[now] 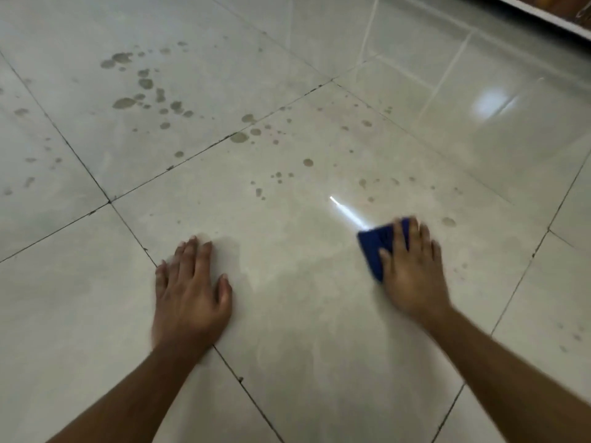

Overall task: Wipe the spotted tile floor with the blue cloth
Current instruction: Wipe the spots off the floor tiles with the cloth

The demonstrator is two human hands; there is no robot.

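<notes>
Right hand (pixel 412 266) presses blue cloth (pixel 374 247) on spotted tile floor (pixel 287 298).

Concealed and indistinct areas

Most of the blue cloth (pixel 372 247) lies hidden under the right hand (pixel 412 270), itself motion-blurred at the fingertips. Both forearms run off the bottom edge. The brown object (pixel 563 8) at top right is cropped and unidentifiable.

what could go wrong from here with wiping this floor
1. The small folded blue cloth lies mostly under the right hand, so bare fingers may smear the wet tile instead of wiping it.
2. The left hand is braced flat on the glossy grey tile floor; it might slip.
3. The brownish spots lie far ahead, so some may be missed.
</notes>
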